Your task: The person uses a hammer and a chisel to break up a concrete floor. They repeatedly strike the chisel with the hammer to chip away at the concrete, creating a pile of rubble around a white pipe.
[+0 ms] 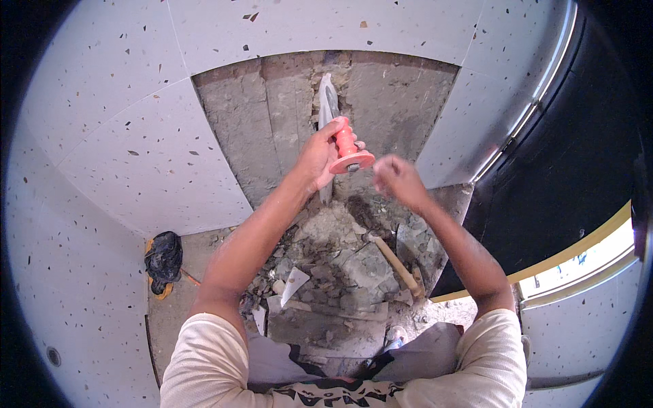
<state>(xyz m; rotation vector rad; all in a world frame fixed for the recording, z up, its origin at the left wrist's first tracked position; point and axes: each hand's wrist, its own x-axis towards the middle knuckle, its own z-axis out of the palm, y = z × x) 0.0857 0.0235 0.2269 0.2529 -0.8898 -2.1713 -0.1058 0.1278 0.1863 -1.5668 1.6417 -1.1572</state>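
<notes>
My left hand [320,155] is wrapped round the orange-red grip of a chisel [345,139] with a round hand guard. The chisel's metal striking end faces me, and its blade end is hard to make out against the wall. Behind it, a pale grey strip [328,98] runs down a rough broken groove in the bare grey wall patch [292,112]. Just right of the guard, apart from it, my right hand [398,179] looks curled. Motion smears its fingers, so whether it holds anything does not show.
Broken rubble [333,251] heaps below the wall patch. A wooden handle [396,266] lies on it at the right, and a white tile shard [294,284] at the left. A black bag [163,258] lies by the speckled panels [129,149]. A dark panel [544,177] stands to the right.
</notes>
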